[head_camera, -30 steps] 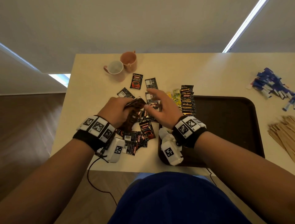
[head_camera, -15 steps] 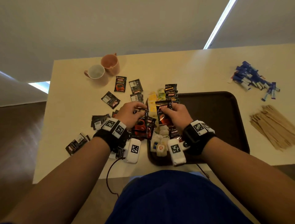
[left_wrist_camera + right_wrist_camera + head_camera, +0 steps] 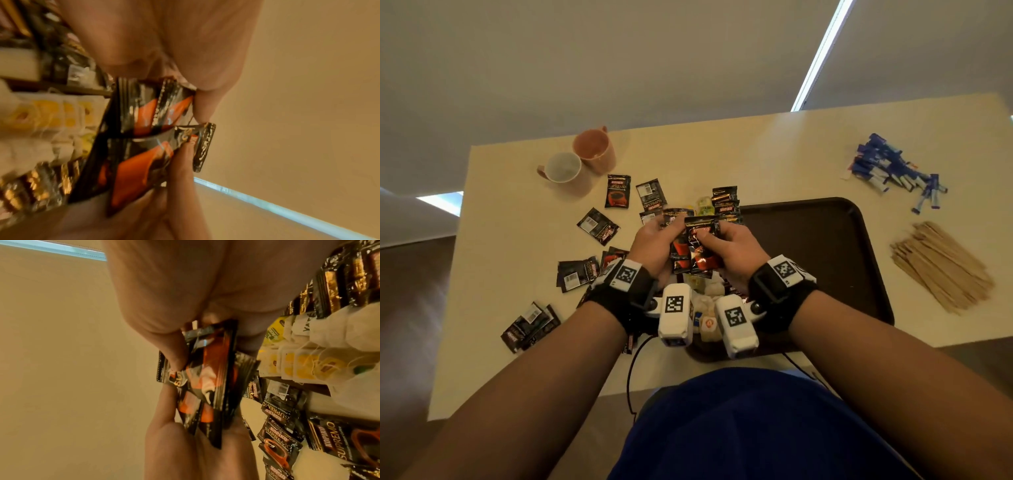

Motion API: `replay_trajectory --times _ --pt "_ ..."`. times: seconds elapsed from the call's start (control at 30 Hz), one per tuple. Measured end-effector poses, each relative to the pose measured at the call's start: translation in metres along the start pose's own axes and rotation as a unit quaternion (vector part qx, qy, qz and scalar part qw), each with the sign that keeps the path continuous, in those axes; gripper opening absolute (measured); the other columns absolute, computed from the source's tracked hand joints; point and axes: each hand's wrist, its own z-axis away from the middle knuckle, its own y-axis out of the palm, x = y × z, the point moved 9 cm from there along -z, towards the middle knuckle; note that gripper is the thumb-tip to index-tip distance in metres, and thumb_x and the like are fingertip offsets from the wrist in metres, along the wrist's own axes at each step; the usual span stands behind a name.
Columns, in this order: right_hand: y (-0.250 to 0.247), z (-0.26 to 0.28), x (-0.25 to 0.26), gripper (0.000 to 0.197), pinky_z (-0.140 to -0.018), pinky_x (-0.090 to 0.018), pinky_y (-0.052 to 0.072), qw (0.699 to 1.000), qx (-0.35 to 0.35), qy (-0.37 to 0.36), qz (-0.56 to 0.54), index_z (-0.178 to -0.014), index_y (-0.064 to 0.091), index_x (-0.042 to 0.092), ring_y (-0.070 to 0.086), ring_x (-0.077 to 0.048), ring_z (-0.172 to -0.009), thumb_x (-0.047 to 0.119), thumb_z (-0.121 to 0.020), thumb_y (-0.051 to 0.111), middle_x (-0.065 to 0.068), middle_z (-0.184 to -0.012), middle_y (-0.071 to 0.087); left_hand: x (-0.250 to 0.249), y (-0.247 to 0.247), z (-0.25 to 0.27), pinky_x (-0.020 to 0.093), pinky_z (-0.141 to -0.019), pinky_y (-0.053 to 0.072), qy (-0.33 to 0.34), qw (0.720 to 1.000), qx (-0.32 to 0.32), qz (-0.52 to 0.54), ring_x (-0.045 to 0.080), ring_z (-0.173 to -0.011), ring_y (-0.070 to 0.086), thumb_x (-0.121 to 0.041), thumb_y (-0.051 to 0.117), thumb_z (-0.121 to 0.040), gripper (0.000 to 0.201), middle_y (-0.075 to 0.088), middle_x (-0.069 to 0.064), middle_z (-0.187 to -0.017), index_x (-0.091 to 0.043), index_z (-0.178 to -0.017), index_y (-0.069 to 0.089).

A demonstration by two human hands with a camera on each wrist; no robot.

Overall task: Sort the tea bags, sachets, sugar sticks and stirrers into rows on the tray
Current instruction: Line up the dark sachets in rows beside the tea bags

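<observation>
While both my hands are raised over the tray's near-left corner, my left hand point(image 3: 654, 248) and right hand point(image 3: 736, 253) each pinch the same small stack of black-and-orange foil coffee sachets point(image 3: 697, 248), thumbs on the front face, fingers curled behind; wrist views show the same grip on the stack point(image 3: 144, 146) point(image 3: 207, 378). Below the hands, white paper tea bags with yellow tags point(image 3: 707, 308) lie in a row along the left edge of the dark brown plastic tray point(image 3: 825, 246), with more gold-and-black sachets point(image 3: 726, 202) lined up at its far-left corner. Left of the tray, loose black sachets point(image 3: 599, 226) are scattered on the cream table point(image 3: 722, 157), some face up, some barcode up. Right of the tray: a pile of pale wooden stirrers point(image 3: 941, 267), then further back a heap of blue-and-white sugar sticks point(image 3: 890, 168). Far left, two pinkish mugs point(image 3: 578, 161) stand touching.
</observation>
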Motion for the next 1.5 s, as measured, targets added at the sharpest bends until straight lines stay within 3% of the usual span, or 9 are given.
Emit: replay_trajectory --times 0.17,0.37,0.6,0.8,0.93,1.03,1.13,1.33,1.5 --pt "-0.005 -0.001 0.015 0.010 -0.085 -0.040 0.059 0.980 -0.033 -0.085 0.175 -0.101 0.072 0.011 0.072 -0.026 -0.093 0.015 -0.093 0.066 -0.012 -0.099 0.074 0.019 0.009 0.005 0.046 -0.083 0.056 -0.093 0.992 0.033 0.081 0.034 -0.091 0.071 -0.034 0.059 -0.096 0.034 0.072 0.020 -0.107 -0.007 -0.114 0.067" --pt "-0.016 0.002 0.029 0.025 -0.076 -0.036 0.060 0.954 -0.086 -0.129 0.256 -0.093 0.068 0.015 0.071 -0.020 -0.084 0.030 -0.079 0.082 -0.006 -0.097 0.071 0.014 0.016 0.009 0.049 -0.087 0.057 -0.082 0.990 0.081 0.083 0.036 -0.097 0.071 -0.045 0.065 -0.085 0.052 0.070 0.024 -0.115 -0.006 -0.119 0.066" --pt "-0.004 0.009 0.033 0.051 -0.061 -0.004 0.041 0.937 -0.043 -0.124 0.324 -0.131 0.047 0.014 0.052 -0.005 -0.088 0.030 -0.089 0.071 0.001 -0.111 0.050 0.020 0.017 0.012 0.046 -0.082 0.056 -0.062 0.992 0.104 0.045 0.035 -0.094 0.070 -0.029 0.079 -0.077 0.048 0.071 0.019 -0.102 -0.006 -0.117 0.066" --pt "0.005 0.015 0.032 0.053 -0.074 -0.010 0.049 0.921 -0.002 -0.131 0.367 -0.137 0.043 0.017 0.055 -0.004 -0.098 0.034 -0.092 0.066 0.001 -0.120 0.050 0.018 0.022 0.015 0.047 -0.086 0.052 -0.061 0.989 0.112 0.077 0.028 -0.077 0.070 -0.029 0.066 -0.086 0.027 0.072 0.011 -0.084 -0.010 -0.106 0.068" --pt "0.007 0.017 0.033 0.060 -0.089 -0.033 0.054 0.912 -0.001 -0.144 0.384 -0.138 0.043 0.018 0.057 -0.010 -0.100 0.038 -0.088 0.070 0.004 -0.123 0.054 0.016 0.028 0.019 0.044 -0.081 0.053 -0.065 0.988 0.123 0.066 0.027 -0.077 0.070 -0.029 0.067 -0.081 0.030 0.072 0.011 -0.085 -0.012 -0.106 0.069" --pt "0.007 0.022 0.037 0.071 -0.080 -0.016 0.048 0.900 -0.001 -0.171 0.402 -0.142 0.040 0.019 0.058 -0.011 -0.097 0.040 -0.084 0.075 0.001 -0.125 0.054 0.016 0.031 0.022 0.040 -0.079 0.053 -0.070 0.986 0.137 0.068 0.025 -0.078 0.068 -0.028 0.065 -0.083 0.029 0.068 0.010 -0.086 -0.012 -0.106 0.069" --pt "0.009 0.029 0.043 0.101 -0.096 -0.018 0.046 0.893 0.027 -0.205 0.400 -0.149 0.031 0.017 0.051 -0.006 -0.117 0.038 -0.069 0.088 0.001 -0.138 0.046 0.012 0.034 0.022 0.037 -0.073 0.058 -0.055 0.985 0.140 0.083 0.024 -0.078 0.067 -0.018 0.060 -0.086 0.025 0.064 0.008 -0.083 -0.009 -0.109 0.065" --pt "0.029 0.034 0.050 0.134 -0.120 -0.039 0.015 0.741 0.073 -0.276 0.608 -0.157 0.010 0.015 0.018 -0.025 -0.147 0.046 -0.055 0.092 -0.003 -0.157 0.030 0.001 0.030 0.023 0.034 -0.066 0.057 -0.009 0.992 0.112 -0.058 0.025 -0.077 0.070 -0.010 0.065 -0.087 0.017 0.072 0.008 -0.083 -0.010 -0.104 0.065" --pt "0.038 0.038 0.057 0.103 -0.115 -0.045 0.030 0.692 0.072 -0.313 0.647 -0.151 0.030 0.006 0.035 -0.028 -0.134 0.037 -0.067 0.083 -0.010 -0.141 0.048 0.002 0.036 0.025 0.023 -0.051 0.053 -0.019 0.983 0.129 -0.127 0.011 -0.061 0.070 -0.010 0.056 -0.096 0.007 0.072 0.000 -0.066 -0.012 -0.097 0.063"
